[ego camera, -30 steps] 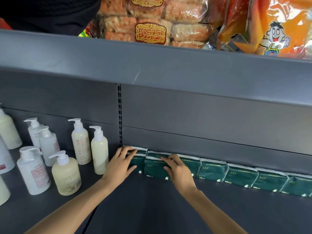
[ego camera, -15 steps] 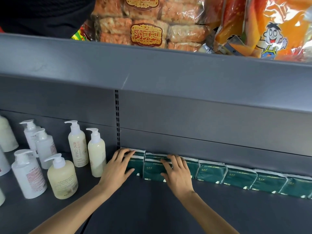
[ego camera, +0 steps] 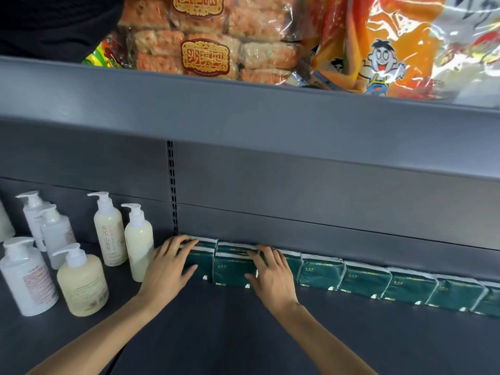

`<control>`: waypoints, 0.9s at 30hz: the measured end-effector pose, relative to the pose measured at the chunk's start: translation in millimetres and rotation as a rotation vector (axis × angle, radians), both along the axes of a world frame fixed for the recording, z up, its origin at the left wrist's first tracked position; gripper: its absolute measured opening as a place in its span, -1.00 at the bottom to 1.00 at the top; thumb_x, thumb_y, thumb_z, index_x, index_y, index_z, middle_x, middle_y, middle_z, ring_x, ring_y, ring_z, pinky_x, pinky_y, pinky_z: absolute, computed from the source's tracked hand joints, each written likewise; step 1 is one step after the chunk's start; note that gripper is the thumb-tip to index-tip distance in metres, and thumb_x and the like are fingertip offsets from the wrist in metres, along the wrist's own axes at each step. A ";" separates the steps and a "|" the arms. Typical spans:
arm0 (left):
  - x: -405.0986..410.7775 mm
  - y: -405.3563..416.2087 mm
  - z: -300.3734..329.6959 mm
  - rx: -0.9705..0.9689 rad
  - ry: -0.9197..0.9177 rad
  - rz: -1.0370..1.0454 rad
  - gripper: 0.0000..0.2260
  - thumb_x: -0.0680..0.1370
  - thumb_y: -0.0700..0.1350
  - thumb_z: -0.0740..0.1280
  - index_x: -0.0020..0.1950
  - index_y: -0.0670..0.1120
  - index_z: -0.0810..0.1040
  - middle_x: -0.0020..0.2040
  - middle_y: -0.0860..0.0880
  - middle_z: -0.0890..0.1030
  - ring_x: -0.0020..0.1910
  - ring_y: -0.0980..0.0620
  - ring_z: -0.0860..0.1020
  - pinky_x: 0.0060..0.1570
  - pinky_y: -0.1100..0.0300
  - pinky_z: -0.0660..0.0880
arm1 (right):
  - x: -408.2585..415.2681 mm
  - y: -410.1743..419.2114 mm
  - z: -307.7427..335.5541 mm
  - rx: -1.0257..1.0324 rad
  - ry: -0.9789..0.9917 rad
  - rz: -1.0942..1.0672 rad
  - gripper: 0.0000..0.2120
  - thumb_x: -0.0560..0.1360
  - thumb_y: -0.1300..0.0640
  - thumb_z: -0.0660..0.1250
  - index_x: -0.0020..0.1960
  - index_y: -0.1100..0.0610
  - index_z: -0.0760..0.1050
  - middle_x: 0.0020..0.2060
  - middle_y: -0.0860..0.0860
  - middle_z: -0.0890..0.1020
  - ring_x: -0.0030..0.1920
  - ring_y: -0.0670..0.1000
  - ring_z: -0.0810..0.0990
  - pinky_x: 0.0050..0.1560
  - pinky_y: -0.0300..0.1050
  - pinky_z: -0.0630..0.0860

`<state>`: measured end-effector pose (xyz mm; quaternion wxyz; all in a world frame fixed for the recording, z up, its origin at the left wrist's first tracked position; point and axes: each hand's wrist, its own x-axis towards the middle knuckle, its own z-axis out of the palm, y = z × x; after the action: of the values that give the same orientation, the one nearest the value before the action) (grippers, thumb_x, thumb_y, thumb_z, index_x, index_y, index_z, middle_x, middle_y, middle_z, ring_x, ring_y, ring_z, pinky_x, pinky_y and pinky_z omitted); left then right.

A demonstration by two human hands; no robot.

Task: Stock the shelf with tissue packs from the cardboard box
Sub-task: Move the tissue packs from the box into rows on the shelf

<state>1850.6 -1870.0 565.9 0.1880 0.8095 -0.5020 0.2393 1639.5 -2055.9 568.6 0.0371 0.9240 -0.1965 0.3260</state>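
A row of several dark green tissue packs [ego camera: 322, 272] stands against the back panel of the grey shelf [ego camera: 216, 328], running from the slotted upright out to the right edge. My left hand [ego camera: 166, 269] lies flat over the leftmost pack [ego camera: 197, 262], fingers spread along its top. My right hand [ego camera: 270, 272] rests flat on the second pack [ego camera: 230, 269] and the one beside it, fingers spread. Neither hand grips a pack. The cardboard box is out of view.
Several white and cream pump bottles [ego camera: 111, 231] stand on the left part of the shelf, the nearest [ego camera: 139, 242] close to my left hand. An upper shelf edge [ego camera: 243, 109] overhangs, loaded with orange snack bags [ego camera: 205, 41].
Both hands have stayed pressed on the leftmost packs; my right hand has flattened and its fingers spread. The view has dropped slightly.
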 end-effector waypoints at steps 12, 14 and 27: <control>-87.3 36.7 27.9 -0.138 0.004 0.094 -0.57 0.56 0.01 0.40 0.42 -0.01 0.47 0.30 0.04 0.47 0.24 -0.02 0.50 0.15 0.02 0.53 | -65.8 -12.8 43.5 0.213 0.015 0.272 -0.58 0.57 0.00 0.34 0.39 0.07 0.43 0.27 -0.04 0.47 0.28 0.03 0.46 0.22 -0.06 0.49; -111.5 45.4 29.5 -0.150 0.016 0.127 -0.58 0.58 0.06 0.32 0.42 -0.01 0.47 0.30 0.03 0.47 0.24 -0.02 0.49 0.17 0.01 0.52 | -78.8 -13.5 50.2 0.271 0.067 0.352 -0.54 0.59 -0.01 0.31 0.45 0.06 0.38 0.33 -0.04 0.43 0.33 0.01 0.42 0.30 -0.06 0.45; -253.5 151.5 23.3 -0.027 0.260 0.266 -0.44 0.57 0.13 0.35 0.55 0.12 0.28 0.38 0.10 0.40 0.33 0.12 0.39 0.36 0.23 0.30 | -125.0 51.6 52.0 0.382 0.315 0.805 -0.45 0.60 -0.08 0.29 0.54 -0.05 0.22 0.46 -0.13 0.31 0.46 -0.08 0.25 0.45 -0.12 0.26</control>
<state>1597.1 -1718.6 589.2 0.2289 0.8904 -0.3585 0.1621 1514.5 -2004.4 620.6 -0.2335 0.9552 0.1291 0.1281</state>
